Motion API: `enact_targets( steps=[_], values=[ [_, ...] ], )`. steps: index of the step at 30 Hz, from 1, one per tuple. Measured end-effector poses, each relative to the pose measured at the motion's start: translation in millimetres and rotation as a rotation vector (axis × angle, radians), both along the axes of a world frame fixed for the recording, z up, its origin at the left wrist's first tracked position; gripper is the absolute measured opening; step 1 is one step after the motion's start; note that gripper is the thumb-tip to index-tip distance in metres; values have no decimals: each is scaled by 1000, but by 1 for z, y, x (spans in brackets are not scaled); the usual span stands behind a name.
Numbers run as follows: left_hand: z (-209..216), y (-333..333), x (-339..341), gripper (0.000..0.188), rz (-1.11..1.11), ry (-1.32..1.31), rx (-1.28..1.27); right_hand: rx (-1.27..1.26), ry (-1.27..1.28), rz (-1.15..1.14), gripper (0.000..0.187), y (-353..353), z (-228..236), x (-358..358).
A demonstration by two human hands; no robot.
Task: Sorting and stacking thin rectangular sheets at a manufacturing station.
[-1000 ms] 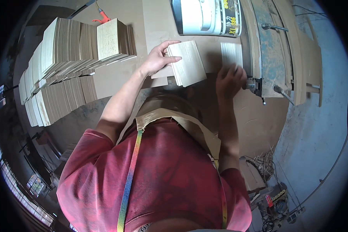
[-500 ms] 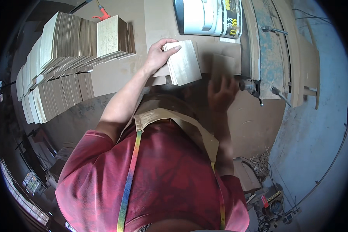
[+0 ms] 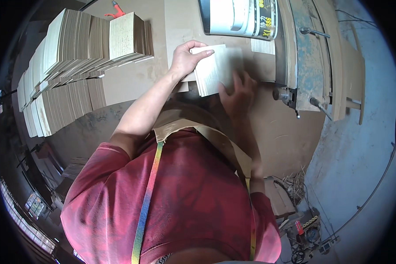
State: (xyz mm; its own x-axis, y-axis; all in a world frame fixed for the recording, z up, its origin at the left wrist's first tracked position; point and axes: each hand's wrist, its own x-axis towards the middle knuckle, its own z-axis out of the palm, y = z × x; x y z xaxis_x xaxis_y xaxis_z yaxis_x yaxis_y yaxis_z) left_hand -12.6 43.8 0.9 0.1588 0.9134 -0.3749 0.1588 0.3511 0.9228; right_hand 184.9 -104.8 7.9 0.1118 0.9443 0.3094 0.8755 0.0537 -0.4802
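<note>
My left hand is closed on a small stack of thin, pale wooden boards, thumb on top and fingers behind its left edge. The stack is tilted over the front edge of the worktable. My right hand, partly smeared by motion, grips one more wooden board, which is also blurred. That board overlaps the right side of the stack; whether the two touch, I cannot tell.
Long rows of upright wooden boards stand at the left of the brown table, beside a red-handled tool. A white bucket sits at the back. Right of it is a worn blue-grey machine with projecting handles.
My right hand has moved left with its board, from apart on the right to over the stack's right side. My left hand has shifted slightly right with the stack.
</note>
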Motion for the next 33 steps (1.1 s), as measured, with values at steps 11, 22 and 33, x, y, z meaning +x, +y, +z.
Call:
enact_targets(
  steps=[11,22,33],
  values=[
    [7,5,-9,30,-100,-61,-67,125,-292,-213,53,74,-31,61],
    [8,6,-30,27,-23,-103,-64,54,-25,-120,57,-64,-23,43],
    [11,11,-33,30,-42,-102,-119,40,-315,-5,33,-9,-43,68]
  ],
)
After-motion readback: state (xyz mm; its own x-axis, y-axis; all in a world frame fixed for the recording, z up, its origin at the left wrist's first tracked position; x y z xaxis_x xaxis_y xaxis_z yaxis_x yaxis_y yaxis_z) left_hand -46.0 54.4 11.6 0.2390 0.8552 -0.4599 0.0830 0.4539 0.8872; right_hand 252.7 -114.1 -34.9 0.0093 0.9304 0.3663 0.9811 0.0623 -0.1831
